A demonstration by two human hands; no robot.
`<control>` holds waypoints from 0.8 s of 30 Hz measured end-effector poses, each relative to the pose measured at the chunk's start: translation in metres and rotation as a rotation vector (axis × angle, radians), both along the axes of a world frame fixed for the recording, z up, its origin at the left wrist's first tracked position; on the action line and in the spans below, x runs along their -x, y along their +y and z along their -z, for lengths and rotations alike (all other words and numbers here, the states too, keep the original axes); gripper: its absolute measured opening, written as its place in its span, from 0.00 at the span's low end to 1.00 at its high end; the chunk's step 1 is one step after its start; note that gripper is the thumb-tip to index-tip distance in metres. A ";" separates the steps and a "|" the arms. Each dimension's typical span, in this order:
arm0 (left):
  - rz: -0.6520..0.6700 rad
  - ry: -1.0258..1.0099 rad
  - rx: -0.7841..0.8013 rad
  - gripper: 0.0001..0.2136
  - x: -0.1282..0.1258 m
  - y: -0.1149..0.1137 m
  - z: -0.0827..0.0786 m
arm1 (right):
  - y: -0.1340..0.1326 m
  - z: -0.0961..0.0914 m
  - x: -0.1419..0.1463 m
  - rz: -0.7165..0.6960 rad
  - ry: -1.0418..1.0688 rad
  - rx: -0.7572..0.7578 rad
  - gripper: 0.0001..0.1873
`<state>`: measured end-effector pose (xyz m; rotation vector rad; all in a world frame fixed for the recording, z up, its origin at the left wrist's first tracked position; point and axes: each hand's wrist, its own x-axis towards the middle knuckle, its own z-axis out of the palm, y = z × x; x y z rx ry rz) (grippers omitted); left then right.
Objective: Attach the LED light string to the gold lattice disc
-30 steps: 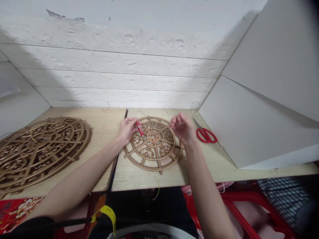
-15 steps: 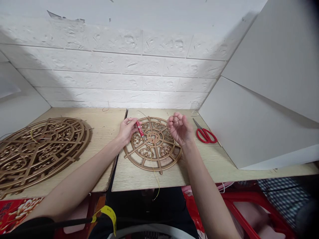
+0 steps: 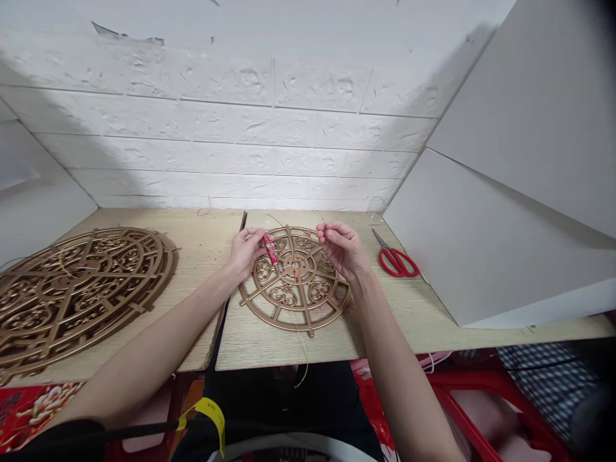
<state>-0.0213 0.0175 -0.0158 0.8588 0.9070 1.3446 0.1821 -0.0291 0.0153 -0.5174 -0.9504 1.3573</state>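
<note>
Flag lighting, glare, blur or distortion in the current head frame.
Head view throughout: shadows on both sides of the white wall; glints on the gold disc; frame's upper right goes dark; stacked discs at far left look stretched, likely lens distortion; scissors fairly crisp; detail in the right hand too small to tell.

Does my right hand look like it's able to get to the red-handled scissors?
Probably yes: the scissors lie on the tabletop to the right of your right hand, with nothing visible between, though its thumb and finger look pinched together.
</note>
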 end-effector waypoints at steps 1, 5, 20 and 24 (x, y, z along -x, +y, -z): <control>0.000 0.000 -0.001 0.08 0.000 0.000 0.000 | 0.000 0.000 0.000 0.004 -0.003 0.004 0.10; -0.005 0.002 0.002 0.08 0.000 0.000 0.000 | 0.000 0.000 -0.001 0.010 -0.013 0.005 0.10; -0.021 -0.079 0.031 0.07 0.002 0.005 0.004 | -0.004 0.017 0.026 -0.301 -0.398 0.030 0.12; -0.028 -0.116 0.045 0.05 0.002 0.005 0.002 | -0.003 0.024 0.035 -0.322 -0.484 -0.008 0.14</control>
